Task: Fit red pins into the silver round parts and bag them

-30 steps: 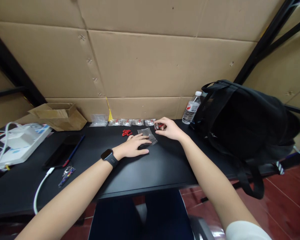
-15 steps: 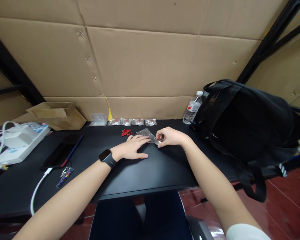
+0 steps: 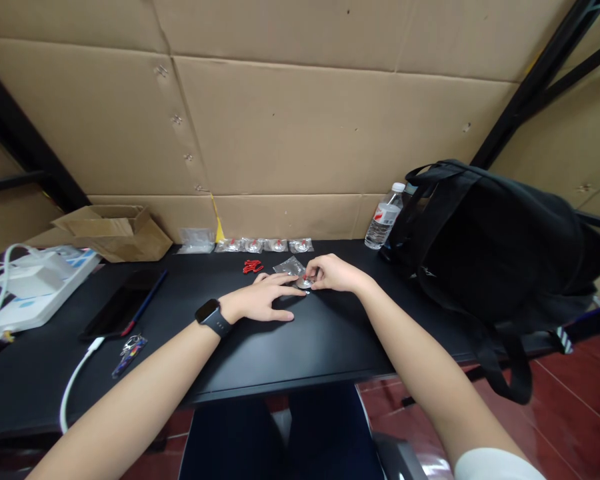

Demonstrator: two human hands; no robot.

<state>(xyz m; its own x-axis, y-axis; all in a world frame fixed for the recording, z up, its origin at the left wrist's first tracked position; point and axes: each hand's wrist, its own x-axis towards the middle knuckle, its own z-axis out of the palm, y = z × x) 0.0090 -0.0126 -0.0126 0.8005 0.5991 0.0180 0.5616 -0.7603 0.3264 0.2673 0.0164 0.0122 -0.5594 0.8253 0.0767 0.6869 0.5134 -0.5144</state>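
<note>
Fingers apart, my left hand (image 3: pixel 269 297) lies palm down on the black table, its fingertips on the near edge of a small clear plastic bag (image 3: pixel 289 266). My right hand (image 3: pixel 329 272) pinches a small round silvery disc with a red piece on it (image 3: pixel 305 283), held low at the bag's right side. The disc looks at least partly within the bag, though fingers hide its edge. Behind my left hand sits a small pile of red pieces (image 3: pixel 253 267). Along the cardboard wall runs a row of several bagged discs with red pieces (image 3: pixel 276 245).
Flat clear bags (image 3: pixel 197 240) and an open cardboard box (image 3: pixel 115 233) stand at the back left. A phone (image 3: pixel 123 303), a pen, a keychain (image 3: pixel 129 355) and a power strip (image 3: pixel 55 290) lie left. At right are a water bottle (image 3: pixel 383 219) and a black backpack (image 3: pixel 505 247).
My right hand has moved left with the disc, bringing it to the plastic bag under my left fingertips. My left hand has barely shifted.
</note>
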